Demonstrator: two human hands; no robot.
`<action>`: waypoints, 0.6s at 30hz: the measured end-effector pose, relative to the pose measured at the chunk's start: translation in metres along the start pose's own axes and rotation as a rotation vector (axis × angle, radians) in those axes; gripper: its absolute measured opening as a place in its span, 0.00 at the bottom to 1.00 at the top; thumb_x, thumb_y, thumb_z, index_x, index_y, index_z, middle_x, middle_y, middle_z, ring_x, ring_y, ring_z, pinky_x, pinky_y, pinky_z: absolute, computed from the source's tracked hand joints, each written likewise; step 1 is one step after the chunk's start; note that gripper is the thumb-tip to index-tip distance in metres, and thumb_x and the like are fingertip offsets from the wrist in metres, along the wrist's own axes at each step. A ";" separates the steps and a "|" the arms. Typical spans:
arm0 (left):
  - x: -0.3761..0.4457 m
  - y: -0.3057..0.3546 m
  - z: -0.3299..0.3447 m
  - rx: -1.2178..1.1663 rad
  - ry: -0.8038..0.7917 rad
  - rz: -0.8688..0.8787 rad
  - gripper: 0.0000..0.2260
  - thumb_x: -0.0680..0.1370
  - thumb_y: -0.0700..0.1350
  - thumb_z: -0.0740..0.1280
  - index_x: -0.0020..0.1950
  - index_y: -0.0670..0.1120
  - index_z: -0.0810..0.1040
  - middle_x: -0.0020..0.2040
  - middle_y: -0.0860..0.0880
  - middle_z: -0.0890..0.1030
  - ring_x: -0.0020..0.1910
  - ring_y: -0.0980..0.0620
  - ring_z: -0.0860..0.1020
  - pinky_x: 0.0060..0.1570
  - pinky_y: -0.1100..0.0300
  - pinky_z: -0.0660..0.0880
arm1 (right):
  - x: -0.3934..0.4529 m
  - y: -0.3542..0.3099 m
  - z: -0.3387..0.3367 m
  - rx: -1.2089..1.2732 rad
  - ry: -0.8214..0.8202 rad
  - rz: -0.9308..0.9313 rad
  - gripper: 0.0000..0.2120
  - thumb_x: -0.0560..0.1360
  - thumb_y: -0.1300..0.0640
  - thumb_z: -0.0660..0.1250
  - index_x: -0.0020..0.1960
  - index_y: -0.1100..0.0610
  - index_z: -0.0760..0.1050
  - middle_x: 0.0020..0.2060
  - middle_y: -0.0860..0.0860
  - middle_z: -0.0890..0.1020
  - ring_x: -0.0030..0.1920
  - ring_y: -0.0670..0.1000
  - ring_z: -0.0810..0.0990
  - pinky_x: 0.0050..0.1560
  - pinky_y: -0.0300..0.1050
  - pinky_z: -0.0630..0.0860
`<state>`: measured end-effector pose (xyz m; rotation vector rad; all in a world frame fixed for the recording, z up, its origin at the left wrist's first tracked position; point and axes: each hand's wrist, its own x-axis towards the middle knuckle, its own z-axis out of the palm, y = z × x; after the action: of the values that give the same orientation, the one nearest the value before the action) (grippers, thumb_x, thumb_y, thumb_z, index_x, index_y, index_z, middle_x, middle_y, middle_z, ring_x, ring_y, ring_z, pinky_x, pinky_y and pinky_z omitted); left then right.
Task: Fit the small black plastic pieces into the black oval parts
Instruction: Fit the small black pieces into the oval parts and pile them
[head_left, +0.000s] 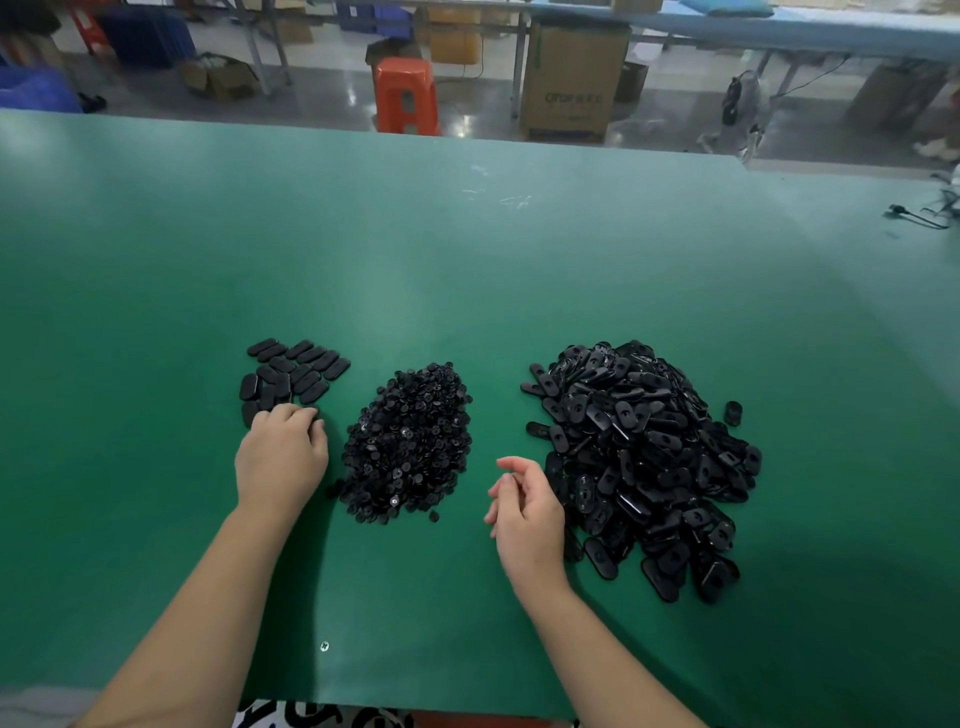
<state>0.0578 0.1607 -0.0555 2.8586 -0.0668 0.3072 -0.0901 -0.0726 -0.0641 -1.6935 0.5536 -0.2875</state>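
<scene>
- Green bench top (467, 270) fills most of view; small screw head (324, 646) lies nr front edge, btwn the forearms.
- Right hand (527, 512): fingers loosely curled, holding nothing, just beside big pile of black oval parts (644, 457).
- Left hand (283, 457): palm down, fingertips on nr edge of laid-out ovals (293, 374); can't tell if it grips one.
- Heap of small black plastic pieces (408, 441) sits btwn both hands.
- One stray oval (733, 413) just right of big pile.
- Beyond bench: orange stool (406, 93), cardboard box (571, 78), shop floor.
</scene>
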 end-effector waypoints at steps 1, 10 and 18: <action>0.002 0.001 0.001 0.009 -0.014 -0.005 0.13 0.82 0.44 0.65 0.61 0.40 0.83 0.60 0.42 0.82 0.58 0.38 0.76 0.50 0.46 0.77 | 0.000 0.000 0.000 -0.003 -0.002 0.000 0.10 0.84 0.60 0.59 0.55 0.46 0.75 0.37 0.50 0.81 0.29 0.43 0.75 0.31 0.40 0.74; 0.014 0.055 -0.006 -0.075 -0.030 0.076 0.13 0.81 0.44 0.64 0.61 0.42 0.82 0.58 0.43 0.82 0.56 0.41 0.79 0.52 0.48 0.77 | -0.001 -0.003 0.000 -0.040 -0.019 -0.007 0.11 0.84 0.60 0.59 0.54 0.46 0.75 0.39 0.50 0.81 0.30 0.43 0.76 0.31 0.41 0.75; -0.004 0.180 -0.006 -0.154 -0.452 0.566 0.15 0.84 0.48 0.60 0.69 0.56 0.78 0.63 0.51 0.78 0.59 0.48 0.79 0.54 0.55 0.75 | 0.000 -0.002 0.002 -0.066 0.027 -0.043 0.10 0.82 0.62 0.60 0.58 0.52 0.76 0.36 0.50 0.81 0.33 0.47 0.79 0.42 0.58 0.78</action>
<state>0.0396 -0.0109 -0.0047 2.6396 -0.9447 -0.2402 -0.0888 -0.0707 -0.0628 -1.7692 0.5519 -0.3267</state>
